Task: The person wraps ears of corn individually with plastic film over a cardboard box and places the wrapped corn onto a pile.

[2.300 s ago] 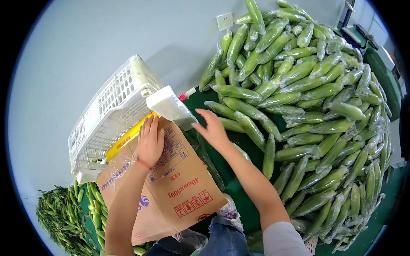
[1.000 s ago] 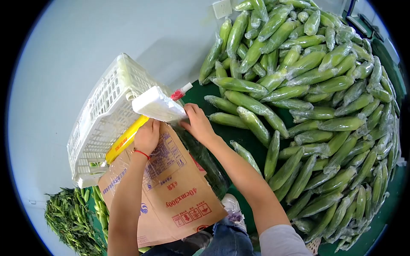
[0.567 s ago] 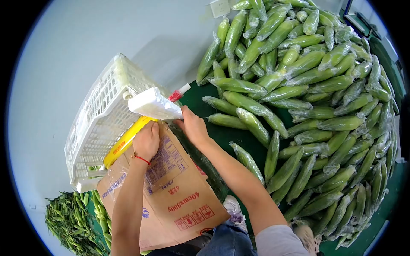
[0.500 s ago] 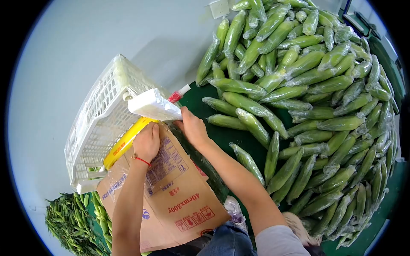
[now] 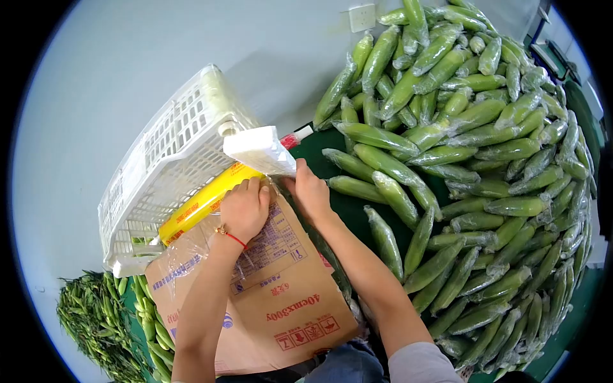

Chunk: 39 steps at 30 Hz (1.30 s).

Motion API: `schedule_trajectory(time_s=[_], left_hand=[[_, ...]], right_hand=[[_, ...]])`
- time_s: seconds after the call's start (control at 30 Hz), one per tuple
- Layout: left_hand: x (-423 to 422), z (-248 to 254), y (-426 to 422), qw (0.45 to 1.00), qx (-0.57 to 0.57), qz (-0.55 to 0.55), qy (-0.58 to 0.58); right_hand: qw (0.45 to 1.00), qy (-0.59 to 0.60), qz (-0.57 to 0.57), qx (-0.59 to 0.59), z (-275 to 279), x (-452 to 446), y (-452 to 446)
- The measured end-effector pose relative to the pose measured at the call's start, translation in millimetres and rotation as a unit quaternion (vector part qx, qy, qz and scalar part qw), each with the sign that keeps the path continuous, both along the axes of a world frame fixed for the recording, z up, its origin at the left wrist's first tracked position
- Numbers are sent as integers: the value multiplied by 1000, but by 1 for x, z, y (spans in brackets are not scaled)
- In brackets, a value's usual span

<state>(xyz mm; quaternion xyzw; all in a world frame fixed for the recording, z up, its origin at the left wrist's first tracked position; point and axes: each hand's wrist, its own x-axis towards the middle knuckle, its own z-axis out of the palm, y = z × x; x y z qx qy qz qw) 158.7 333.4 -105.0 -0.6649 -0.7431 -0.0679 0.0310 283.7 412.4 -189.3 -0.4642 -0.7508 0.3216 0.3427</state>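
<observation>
By the tipped white basket (image 5: 220,96), which step are we on?

Handling at the yellow roll (image 5: 198,209), I'd judge. It lies aslant across the basket's open side, along the upper edge of the printed cardboard (image 5: 268,319). Clear film (image 5: 203,231) shows on the board just below it

Hands?

Left hand (image 5: 246,207) bunched over the board's top edge, right by the roll, fingers curled narrow. Can't tell if film is pinched under them. Right hand (image 5: 310,191) at the lower corner of the white block (image 5: 262,147), fingers against its edge. Grip hidden there too, so can't say if it's holding

What does the next move call for?

My read: a sure hold on the film edge, if that's what the left has, and the right steadying the block so the roll end doesn't shift. Risk is film bunching on the board

Surface and room?

Green surface (image 5: 325,140), reads as a worktop. Big heap of film-wrapped green cobs (image 5: 460,153) on the right, a few lying apart near the right forearm. Bare cobs (image 5: 153,322) low on the left. Pale wall (image 5: 128,70) behind, with a socket (image 5: 362,18). Kit at the far right is too blurred to name
</observation>
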Motion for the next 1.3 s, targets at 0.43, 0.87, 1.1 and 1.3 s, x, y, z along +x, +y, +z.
schedule_trajectory(time_s=[0.43, 0.87, 1.1, 1.3], left_hand=[[-10, -6, 2, 996, 55, -41, -53], [-13, 79, -175, 945, 47, -225, -232], [-35, 38, -387, 913, 135, 266, -280], [-10, 39, -476, 840, 174, 420, -298]], right_hand=[[989, 23, 32, -142, 24, 1, -9], [995, 56, 53, -63, -16, 8, 0], [973, 198, 87, -87, -79, 20, 26], [903, 241, 212, -287, -56, 50, 33]])
